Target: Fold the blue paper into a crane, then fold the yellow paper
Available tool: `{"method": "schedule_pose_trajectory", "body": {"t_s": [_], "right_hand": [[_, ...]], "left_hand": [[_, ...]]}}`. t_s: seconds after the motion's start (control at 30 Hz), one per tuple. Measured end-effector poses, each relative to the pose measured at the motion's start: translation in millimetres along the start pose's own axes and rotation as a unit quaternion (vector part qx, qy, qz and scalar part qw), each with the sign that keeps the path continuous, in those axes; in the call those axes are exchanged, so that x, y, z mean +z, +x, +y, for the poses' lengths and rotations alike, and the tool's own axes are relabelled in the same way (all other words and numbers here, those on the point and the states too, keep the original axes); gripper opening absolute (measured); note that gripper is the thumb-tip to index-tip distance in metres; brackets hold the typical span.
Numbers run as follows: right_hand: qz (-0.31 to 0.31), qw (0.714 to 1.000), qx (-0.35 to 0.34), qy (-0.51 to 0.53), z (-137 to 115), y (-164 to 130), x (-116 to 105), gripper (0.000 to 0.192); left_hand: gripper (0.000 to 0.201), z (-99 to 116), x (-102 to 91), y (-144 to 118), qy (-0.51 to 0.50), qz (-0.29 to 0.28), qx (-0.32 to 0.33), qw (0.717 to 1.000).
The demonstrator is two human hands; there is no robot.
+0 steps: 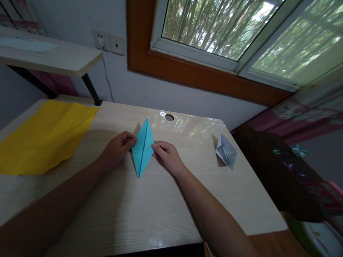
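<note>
A turquoise sheet of folded paper [142, 150], shaped like a long diamond with a seam down its middle, is held over the desk. My left hand [119, 146] pinches its left corner between thumb and fingers. At the opposite corner, my right hand [167, 153] grips the paper the same way. The diamond's points face away from me and toward me. Off to the right on the desk stands a folded pale grey paper piece [226, 151], apart from both hands.
A large yellow sheet [46, 138] lies on the desk [156, 207] at the left. Above it is a raised shelf [69, 59] on black legs, with a pale paper on top. A round cable hole [169, 117] sits near the back edge. A wall socket [101, 40] holds a plugged-in cord.
</note>
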State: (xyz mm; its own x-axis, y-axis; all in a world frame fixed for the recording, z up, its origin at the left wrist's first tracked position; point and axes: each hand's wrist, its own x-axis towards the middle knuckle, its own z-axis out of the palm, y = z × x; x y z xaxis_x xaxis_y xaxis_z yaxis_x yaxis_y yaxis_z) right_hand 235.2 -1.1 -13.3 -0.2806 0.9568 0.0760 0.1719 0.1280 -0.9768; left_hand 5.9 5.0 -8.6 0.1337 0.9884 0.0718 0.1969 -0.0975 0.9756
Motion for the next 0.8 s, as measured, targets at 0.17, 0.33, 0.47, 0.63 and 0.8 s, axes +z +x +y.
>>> {"method": "schedule_pose_trajectory", "body": {"t_s": [0.17, 0.33, 0.47, 0.63, 0.8], "right_hand": [[0.008, 1.000, -0.008, -0.011, 1, 0, -1, 0.041], [-0.001, 1.000, -0.021, -0.023, -1, -1, -2, 0.041], [-0.035, 0.998, -0.032, -0.045, -7, -3, -2, 0.042], [-0.083, 0.994, -0.049, -0.053, -11, -6, -2, 0.042], [-0.125, 0.984, -0.097, -0.079, -12, -6, -2, 0.038]], "left_hand": [[0.035, 4, 0.9, -1, -0.025, 0.005, -0.007, 1.000], [0.045, 4, 1.2, -1, -0.056, -0.021, 0.003, 0.998], [0.056, 0, 1.3, 1, -0.058, -0.036, -0.002, 0.998], [0.056, -4, 0.0, 3, -0.045, 0.013, -0.002, 0.999], [0.059, 0, -3.1, 3, -0.078, 0.000, -0.020, 0.997]]}}
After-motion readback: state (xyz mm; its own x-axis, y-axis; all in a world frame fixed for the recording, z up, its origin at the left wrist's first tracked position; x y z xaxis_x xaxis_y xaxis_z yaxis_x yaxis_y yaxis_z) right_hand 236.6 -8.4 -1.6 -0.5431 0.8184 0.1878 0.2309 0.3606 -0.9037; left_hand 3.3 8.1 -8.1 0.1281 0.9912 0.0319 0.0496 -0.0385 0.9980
